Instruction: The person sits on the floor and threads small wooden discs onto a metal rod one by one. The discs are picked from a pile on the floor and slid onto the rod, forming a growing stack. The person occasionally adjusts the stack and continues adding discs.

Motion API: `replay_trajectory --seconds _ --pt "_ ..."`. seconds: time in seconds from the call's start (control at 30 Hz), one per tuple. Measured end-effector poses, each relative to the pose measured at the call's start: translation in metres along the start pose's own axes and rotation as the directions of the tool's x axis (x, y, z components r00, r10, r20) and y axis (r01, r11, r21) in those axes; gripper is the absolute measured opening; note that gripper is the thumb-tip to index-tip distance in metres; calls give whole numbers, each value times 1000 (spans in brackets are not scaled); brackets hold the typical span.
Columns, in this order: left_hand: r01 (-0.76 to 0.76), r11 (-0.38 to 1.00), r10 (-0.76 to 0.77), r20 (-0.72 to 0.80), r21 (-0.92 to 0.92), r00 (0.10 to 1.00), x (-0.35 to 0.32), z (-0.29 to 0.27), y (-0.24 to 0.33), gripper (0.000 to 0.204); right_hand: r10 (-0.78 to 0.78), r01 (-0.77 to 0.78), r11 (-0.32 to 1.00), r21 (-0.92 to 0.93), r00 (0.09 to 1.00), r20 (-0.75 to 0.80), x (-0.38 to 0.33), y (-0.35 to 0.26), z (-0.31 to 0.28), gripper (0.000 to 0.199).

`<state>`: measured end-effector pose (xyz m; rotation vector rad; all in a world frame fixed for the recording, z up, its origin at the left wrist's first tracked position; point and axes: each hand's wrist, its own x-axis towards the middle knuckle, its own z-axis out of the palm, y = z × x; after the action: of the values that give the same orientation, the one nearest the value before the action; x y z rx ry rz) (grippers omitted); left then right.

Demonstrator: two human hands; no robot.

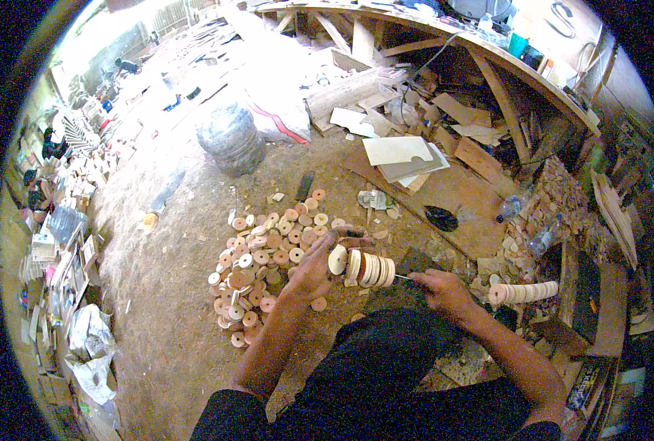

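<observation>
My right hand (446,294) is closed around one end of a thin metal rod (402,277). A row of pale round wooden discs (373,270) is threaded on that rod, packed side by side. At the rod's other end, my left hand (315,269) grips a single wooden disc (337,259) next to the row; whether the rod passes through it, I cannot tell. Below and left of that hand, a loose pile of wooden discs (261,257) with centre holes lies on the dirt floor. A second row of stacked discs (525,292) lies right of my right hand.
A wrapped, drum-shaped bundle (230,138) stands ahead on the floor. Flat pale boards (403,158) lie beyond my hands. A long wooden workbench (522,77) curves along the far right, with wood scraps beneath it. More scrap and a white plastic bag (92,345) line the left side.
</observation>
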<state>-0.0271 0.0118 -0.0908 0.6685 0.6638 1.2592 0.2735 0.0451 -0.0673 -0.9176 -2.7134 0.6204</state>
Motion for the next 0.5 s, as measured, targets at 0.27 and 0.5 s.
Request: replay_trajectory --seconds 0.27,0.5 --pt "-120 878 174 -76 464 982 -5 2 -4 40 -9 9 1000 15 1000 0 0 1 -1 52" --pt "-376 616 376 161 692 912 -12 11 -2 36 1 -1 999 -36 1000 -5 2 2 2 53"
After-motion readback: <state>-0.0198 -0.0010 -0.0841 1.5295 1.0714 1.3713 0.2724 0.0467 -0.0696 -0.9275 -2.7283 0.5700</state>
